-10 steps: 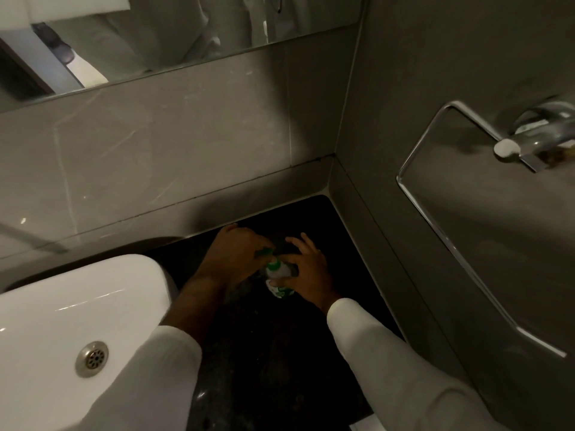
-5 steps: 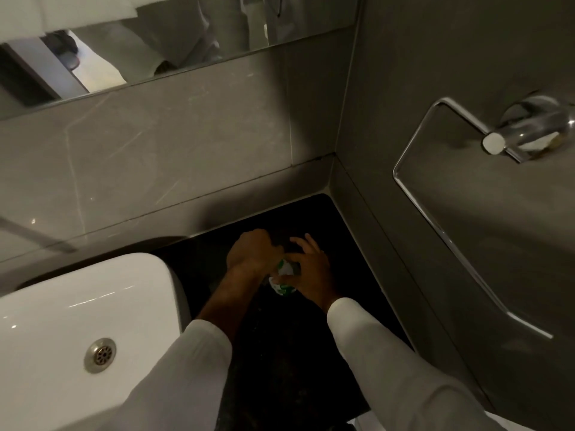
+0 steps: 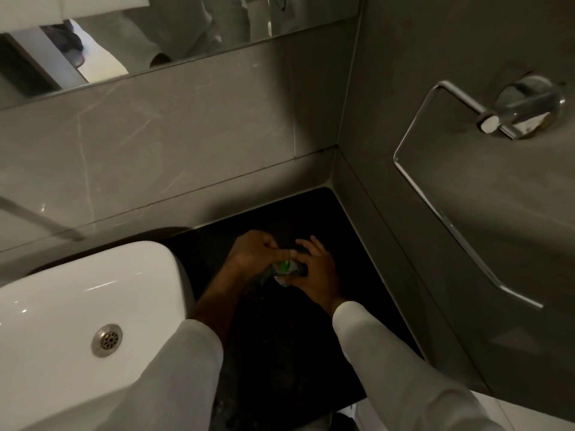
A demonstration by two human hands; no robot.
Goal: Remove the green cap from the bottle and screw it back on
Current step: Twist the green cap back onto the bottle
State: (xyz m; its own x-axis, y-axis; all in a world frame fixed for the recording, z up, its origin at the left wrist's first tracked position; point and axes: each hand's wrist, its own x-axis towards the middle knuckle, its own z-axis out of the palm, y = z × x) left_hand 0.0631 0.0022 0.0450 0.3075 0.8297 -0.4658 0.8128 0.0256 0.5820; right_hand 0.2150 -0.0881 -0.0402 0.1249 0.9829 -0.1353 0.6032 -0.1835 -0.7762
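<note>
A small bottle with a white and green label stands on the black counter in the corner. My right hand wraps around its body from the right, fingers partly spread. My left hand comes from the left, its fingers closed over the green cap on top of the bottle. Only a sliver of the cap and of the label shows between the two hands. Whether the cap sits on the neck or just above it cannot be told.
A white basin with a metal drain lies left of the counter. Grey tiled walls close the corner behind and to the right. A chrome towel ring hangs on the right wall. A mirror runs above.
My left hand, which held the cap off to the left, has come over the top of the bottle. The right hand stays on the bottle.
</note>
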